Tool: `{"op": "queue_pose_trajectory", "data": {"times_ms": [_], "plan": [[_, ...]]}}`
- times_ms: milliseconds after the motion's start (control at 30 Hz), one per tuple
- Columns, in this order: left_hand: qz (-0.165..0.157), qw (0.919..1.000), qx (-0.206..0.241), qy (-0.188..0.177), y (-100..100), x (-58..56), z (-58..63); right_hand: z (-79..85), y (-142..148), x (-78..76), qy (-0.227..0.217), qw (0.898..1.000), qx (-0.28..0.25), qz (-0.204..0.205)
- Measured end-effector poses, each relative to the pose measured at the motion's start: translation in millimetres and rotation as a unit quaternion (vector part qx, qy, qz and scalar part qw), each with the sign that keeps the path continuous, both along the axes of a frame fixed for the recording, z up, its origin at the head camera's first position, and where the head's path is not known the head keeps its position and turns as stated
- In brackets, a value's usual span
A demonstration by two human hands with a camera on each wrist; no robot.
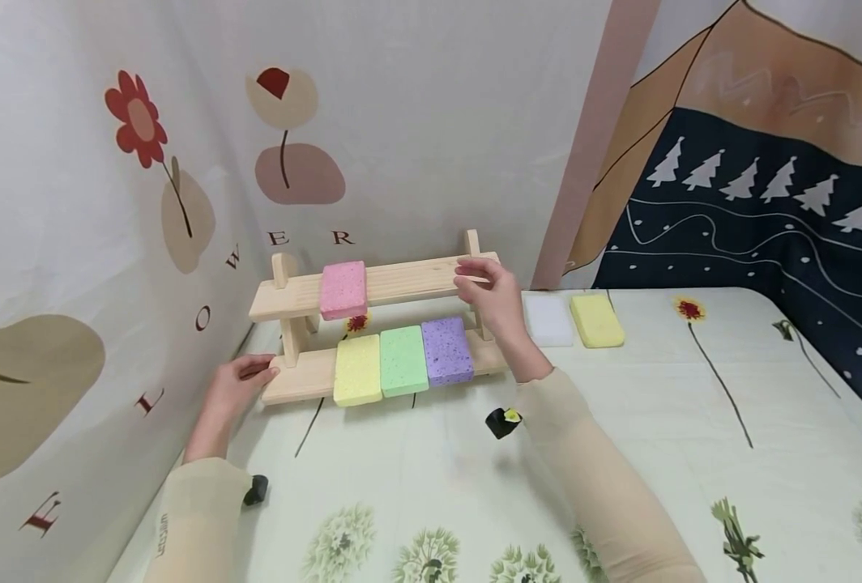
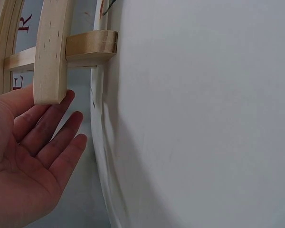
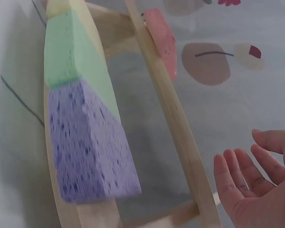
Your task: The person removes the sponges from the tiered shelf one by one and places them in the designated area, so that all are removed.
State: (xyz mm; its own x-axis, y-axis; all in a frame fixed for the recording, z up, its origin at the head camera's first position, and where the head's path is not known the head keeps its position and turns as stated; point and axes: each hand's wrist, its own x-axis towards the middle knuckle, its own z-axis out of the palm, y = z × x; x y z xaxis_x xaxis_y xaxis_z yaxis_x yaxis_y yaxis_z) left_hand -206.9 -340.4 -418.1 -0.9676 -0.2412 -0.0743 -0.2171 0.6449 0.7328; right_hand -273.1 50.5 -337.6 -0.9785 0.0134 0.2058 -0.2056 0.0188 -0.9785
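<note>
A two-tier wooden shelf (image 1: pixel 416 279) stands near the back wall. My left hand (image 1: pixel 236 389) pinches the left end of its lower board (image 2: pixel 48 57), thumb and index finger on opposite sides, the other fingers loosely spread. My right hand (image 1: pixel 495 295) is by the right end of the upper board, fingers loosely bent and holding nothing; in the right wrist view it is beside the shelf. A pink sponge (image 1: pixel 343 290) rests on the upper board. On the lower board, a yellow sponge (image 1: pixel 358 370), a green sponge (image 1: pixel 403 360) and a purple sponge (image 1: pixel 447 351) lean side by side.
Right of the shelf, a white sponge (image 1: pixel 548 319) and another yellow sponge (image 1: pixel 597 321) lie on the flower-print tablecloth (image 1: pixel 664 389). A printed curtain (image 1: pixel 416 121) hangs close behind the shelf and along its left. Dark wrist cameras (image 1: pixel 502 422) sit at both sleeves.
</note>
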Motion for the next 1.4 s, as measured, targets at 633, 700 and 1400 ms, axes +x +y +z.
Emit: {"op": "queue_pose_trajectory", "data": {"times_ms": [633,700,1400], "plan": [[0.01,0.9999,0.003,0.005,0.3,0.6,-1.3,-8.5,-65.9,9.8,-0.001,0.996,0.013,0.089],[0.009,0.9999,0.003,0.004,0.2,0.8,-1.2,-9.9,-70.7,11.0,-0.003,0.995,0.015,0.094],[0.011,0.9999,0.008,0.0,0.4,-1.9,-3.2,-17.0,-110.2,6.0,-0.044,0.993,-0.005,0.105]]}}
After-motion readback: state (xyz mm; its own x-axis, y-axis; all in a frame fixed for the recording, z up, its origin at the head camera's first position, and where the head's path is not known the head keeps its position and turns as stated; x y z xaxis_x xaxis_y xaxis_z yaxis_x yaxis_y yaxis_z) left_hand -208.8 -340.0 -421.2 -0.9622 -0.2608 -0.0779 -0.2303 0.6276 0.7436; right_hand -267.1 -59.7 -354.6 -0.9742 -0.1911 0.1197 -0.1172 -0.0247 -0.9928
